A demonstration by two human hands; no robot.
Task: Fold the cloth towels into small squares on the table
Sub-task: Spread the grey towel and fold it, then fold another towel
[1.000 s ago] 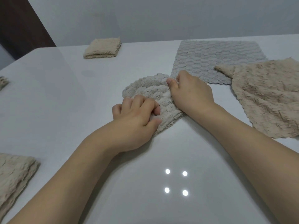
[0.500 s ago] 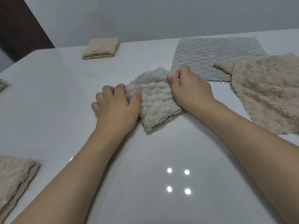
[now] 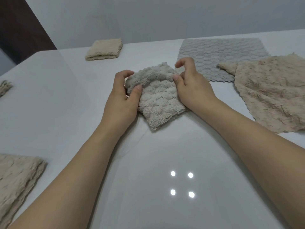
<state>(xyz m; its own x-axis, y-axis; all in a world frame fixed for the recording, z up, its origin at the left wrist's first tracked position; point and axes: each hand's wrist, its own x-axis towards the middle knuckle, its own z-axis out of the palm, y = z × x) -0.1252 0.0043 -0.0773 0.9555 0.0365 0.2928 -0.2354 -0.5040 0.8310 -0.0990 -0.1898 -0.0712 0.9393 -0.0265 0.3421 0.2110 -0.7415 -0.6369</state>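
**Folded Grey-Beige Towel Held at Desk Centre**

The folded towel (image 3: 156, 95) lies at the centre of the white desk (image 3: 66, 104), turned so that one corner points toward the near edge. Its near portion rests on the desk surface; its far portion is raised and bunched between the two hands.

The left hand (image 3: 123, 96) grips the left edge of the folded towel, thumb on the top face and fingers curled round the far-left corner. The right hand (image 3: 191, 85) pinches the right edge with the thumb against the fabric; its index finger is curled and raised above the towel.

Other items on the desk:
- A flat grey towel (image 3: 219, 53) lies spread out at the far right, just beyond the right hand.
- A flat beige towel (image 3: 272, 91) lies at the right, overlapping the grey towel's near-right corner.
- A folded beige square (image 3: 104, 49) sits at the far left, well apart from the hands.
- A folded beige towel (image 3: 14, 182) lies at the near left edge.
- A beige cloth edge (image 3: 4, 86) shows at the left border.
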